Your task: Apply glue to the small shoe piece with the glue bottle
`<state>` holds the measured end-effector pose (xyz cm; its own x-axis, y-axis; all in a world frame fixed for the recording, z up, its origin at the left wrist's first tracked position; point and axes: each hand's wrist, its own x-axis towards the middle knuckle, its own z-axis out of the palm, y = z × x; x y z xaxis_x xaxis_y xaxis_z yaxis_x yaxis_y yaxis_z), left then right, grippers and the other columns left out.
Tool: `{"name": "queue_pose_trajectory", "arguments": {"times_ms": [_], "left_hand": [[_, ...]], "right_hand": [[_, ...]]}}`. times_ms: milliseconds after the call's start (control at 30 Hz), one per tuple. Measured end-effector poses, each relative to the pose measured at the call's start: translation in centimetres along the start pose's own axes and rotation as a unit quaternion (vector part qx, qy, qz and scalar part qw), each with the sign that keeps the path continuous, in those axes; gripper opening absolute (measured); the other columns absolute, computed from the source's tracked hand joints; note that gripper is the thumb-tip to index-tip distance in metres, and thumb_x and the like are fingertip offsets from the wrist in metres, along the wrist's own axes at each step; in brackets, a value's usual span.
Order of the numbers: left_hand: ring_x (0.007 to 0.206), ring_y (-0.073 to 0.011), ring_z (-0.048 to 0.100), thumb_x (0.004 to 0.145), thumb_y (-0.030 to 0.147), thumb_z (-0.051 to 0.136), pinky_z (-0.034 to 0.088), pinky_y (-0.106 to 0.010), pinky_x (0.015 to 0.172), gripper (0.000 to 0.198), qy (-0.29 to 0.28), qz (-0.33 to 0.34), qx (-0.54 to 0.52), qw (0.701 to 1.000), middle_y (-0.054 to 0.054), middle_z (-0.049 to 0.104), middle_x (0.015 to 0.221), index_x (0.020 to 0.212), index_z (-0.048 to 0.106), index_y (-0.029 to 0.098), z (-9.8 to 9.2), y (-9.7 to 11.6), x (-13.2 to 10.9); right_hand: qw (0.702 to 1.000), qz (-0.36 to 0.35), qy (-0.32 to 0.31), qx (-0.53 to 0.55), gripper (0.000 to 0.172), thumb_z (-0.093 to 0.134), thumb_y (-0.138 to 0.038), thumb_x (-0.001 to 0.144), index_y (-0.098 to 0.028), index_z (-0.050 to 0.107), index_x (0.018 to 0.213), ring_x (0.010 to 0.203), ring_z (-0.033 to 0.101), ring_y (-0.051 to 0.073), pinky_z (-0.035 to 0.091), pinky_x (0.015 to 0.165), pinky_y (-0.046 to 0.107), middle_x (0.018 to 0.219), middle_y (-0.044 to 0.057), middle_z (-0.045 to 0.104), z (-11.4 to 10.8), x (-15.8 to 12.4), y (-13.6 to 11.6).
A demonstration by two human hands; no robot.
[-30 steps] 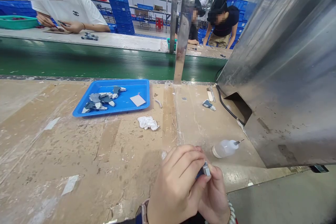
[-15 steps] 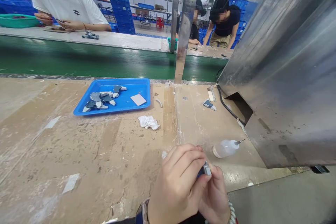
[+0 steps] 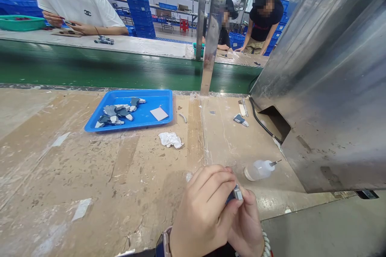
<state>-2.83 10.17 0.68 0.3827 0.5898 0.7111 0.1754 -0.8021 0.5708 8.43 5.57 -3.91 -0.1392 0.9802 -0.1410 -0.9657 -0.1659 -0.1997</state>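
Observation:
Both my hands are closed around one small blue-grey plastic part with a light grey end, at the lower middle of the view. My left hand, with a watch at the wrist, wraps over it from the left and covers most of it. From the right, my right hand holds the same part, thumb and fingers close to its grey end. Much of the right hand is hidden behind the left. Just beyond the hands, a translucent bottle with a thin metal nozzle lies on its side.
A blue tray holds several similar grey parts and a pale square card. Crumpled white tissue lies before it. Another grey part rests near a black cable. A large metal housing stands on the right. Co-workers sit and stand beyond the green belt.
My hands and the part in them have stayed almost still. Across the belt, the co-worker in black has straightened and shifted right; the one in white has moved their hands slightly.

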Motion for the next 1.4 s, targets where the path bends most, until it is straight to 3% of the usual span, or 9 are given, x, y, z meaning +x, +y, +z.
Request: {"name": "queue_pose_trajectory", "arguments": {"times_ms": [100, 267, 400, 600, 900, 1133, 1400], "left_hand": [[0.104, -0.0219, 0.061, 0.089, 0.008, 0.061, 0.053, -0.036, 0.089, 0.017, 0.002, -0.003, -0.002, 1.000, -0.008, 0.071, 0.101, 0.105, 0.063, 0.014, 0.0, -0.1, 0.0], [0.104, -0.0222, 0.061, 0.089, 0.008, 0.062, 0.053, -0.037, 0.088, 0.018, 0.002, -0.003, 0.000, 1.000, -0.008, 0.071, 0.102, 0.106, 0.062, 0.014, 0.0, -0.1, 0.1], [0.106, -0.0215, 0.060, 0.089, 0.007, 0.062, 0.052, -0.036, 0.090, 0.018, 0.000, -0.004, -0.003, 1.000, -0.008, 0.070, 0.103, 0.105, 0.063, 0.013, 0.0, -0.1, 0.0], [0.107, -0.0215, 0.059, 0.088, 0.007, 0.062, 0.051, -0.036, 0.091, 0.018, -0.005, -0.012, 0.003, 1.000, -0.008, 0.070, 0.104, 0.105, 0.063, 0.013, 0.3, -0.2, -0.3], [0.105, -0.0234, 0.058, 0.091, 0.012, 0.061, 0.052, -0.041, 0.089, 0.014, -0.023, -0.080, 0.023, 0.996, -0.007, 0.068, 0.105, 0.104, 0.063, 0.016, 0.5, -0.3, 0.0], [0.105, -0.0246, 0.057, 0.093, 0.015, 0.060, 0.053, -0.043, 0.087, 0.010, -0.022, -0.113, 0.037, 0.993, -0.007, 0.068, 0.103, 0.101, 0.063, 0.017, 0.7, -0.4, -0.2], [0.103, -0.0251, 0.058, 0.094, 0.016, 0.059, 0.054, -0.043, 0.085, 0.008, -0.023, -0.104, 0.063, 0.992, -0.007, 0.068, 0.102, 0.100, 0.063, 0.017, 0.9, -0.4, -0.1]], "right_hand": [[1.000, 0.003, 0.025, -0.010, 0.024, 0.082, -0.030, 0.079, -0.030, 0.075, 0.102, 0.105, 0.071, 0.009, 0.056, 0.095, 0.020, 0.098, -0.007, 0.077, -0.3, -0.1, 0.1], [0.999, 0.006, 0.033, -0.040, 0.025, 0.079, -0.034, 0.082, -0.031, 0.075, 0.106, 0.113, 0.067, 0.012, 0.057, 0.096, 0.024, 0.116, -0.003, 0.074, -0.8, -0.3, -0.1], [0.998, -0.003, 0.032, -0.059, 0.023, 0.079, -0.036, 0.082, -0.031, 0.076, 0.104, 0.112, 0.068, 0.012, 0.058, 0.097, 0.025, 0.119, -0.001, 0.073, -0.9, -0.3, -0.2], [0.998, 0.014, 0.058, -0.038, 0.036, 0.082, -0.034, 0.077, -0.030, 0.074, 0.112, 0.115, 0.067, 0.013, 0.057, 0.097, 0.024, 0.122, -0.003, 0.072, -1.1, -0.2, -0.2], [0.992, -0.006, 0.129, 0.004, 0.022, 0.086, -0.034, 0.071, -0.025, 0.075, 0.089, 0.096, 0.072, 0.011, 0.059, 0.089, 0.022, 0.088, -0.006, 0.076, 1.6, 1.0, 0.6], [0.981, 0.002, 0.192, 0.016, 0.045, 0.094, -0.033, 0.056, -0.024, 0.077, 0.097, 0.106, 0.071, 0.017, 0.059, 0.092, 0.025, 0.101, -0.003, 0.078, 2.0, 1.3, 0.4], [0.979, 0.012, 0.198, 0.040, 0.043, 0.097, -0.027, 0.050, -0.021, 0.077, 0.088, 0.087, 0.074, 0.012, 0.060, 0.088, 0.023, 0.092, -0.003, 0.079, 2.8, 1.5, 0.2]]}}
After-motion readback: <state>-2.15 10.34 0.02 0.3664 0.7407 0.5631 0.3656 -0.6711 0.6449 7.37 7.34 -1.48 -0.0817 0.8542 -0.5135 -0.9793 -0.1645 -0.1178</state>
